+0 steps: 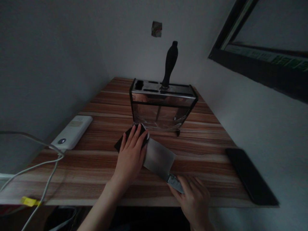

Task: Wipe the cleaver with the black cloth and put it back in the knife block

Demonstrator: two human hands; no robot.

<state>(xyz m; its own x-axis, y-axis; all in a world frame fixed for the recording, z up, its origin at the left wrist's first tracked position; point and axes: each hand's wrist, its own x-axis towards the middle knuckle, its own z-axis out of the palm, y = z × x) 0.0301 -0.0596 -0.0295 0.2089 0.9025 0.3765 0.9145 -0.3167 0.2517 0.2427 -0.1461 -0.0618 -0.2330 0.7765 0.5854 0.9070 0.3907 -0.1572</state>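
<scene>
A cleaver [159, 158] with a broad grey metal blade lies slantwise low over the table, its handle toward me. My right hand [192, 195] is wrapped round the cleaver's grey patterned handle [175, 183]. At the blade's far end, my left hand [131, 155] presses down on a thin black sheet [119, 143] with a pale edge, its fingers stretched over it. The sheet covers the far end of the blade, and I cannot see how much blade lies under it. Just beyond stands a knife block [163, 112] with clear sides and a metal slotted top.
A black-handled tool [171, 61] stands upright in the block. To the left lies a white power bank [73, 131] with white cables [48, 183] and a yellow tag [30, 201]. A black phone [251, 176] rests at the right edge of the wood-grain table [101, 179]. Walls enclose both sides.
</scene>
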